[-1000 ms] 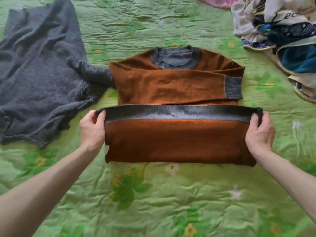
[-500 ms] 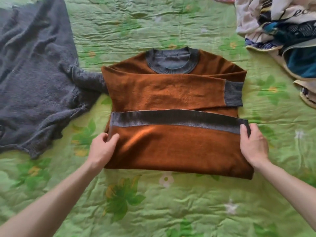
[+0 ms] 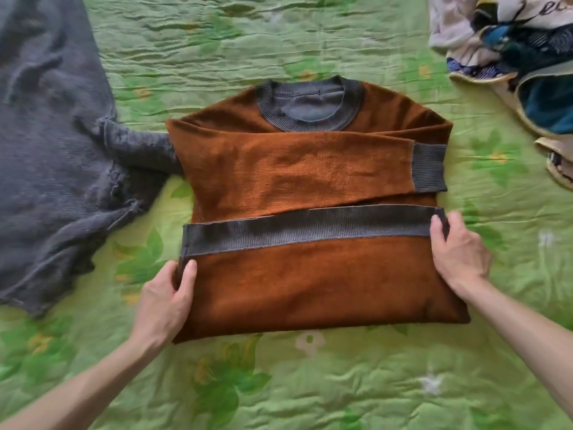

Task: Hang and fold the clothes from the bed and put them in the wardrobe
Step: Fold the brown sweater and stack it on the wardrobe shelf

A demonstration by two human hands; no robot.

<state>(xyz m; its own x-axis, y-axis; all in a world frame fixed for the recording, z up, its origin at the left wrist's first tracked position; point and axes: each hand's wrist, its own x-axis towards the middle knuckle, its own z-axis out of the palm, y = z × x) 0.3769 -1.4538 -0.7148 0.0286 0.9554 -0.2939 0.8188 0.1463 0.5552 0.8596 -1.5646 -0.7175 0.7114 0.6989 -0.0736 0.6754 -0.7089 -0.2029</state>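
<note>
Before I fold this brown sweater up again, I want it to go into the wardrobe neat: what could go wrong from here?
1. The grey sweater has a sleeve reaching to the brown sweater; it could drag along.
2. The left hand and right hand grip only the side edges, so the middle may sag and crease.
3. The folded sleeve's cuff lies loose on top and could slip out.

A green floral quilt [image 3: 310,41] covers everything underneath.
</note>
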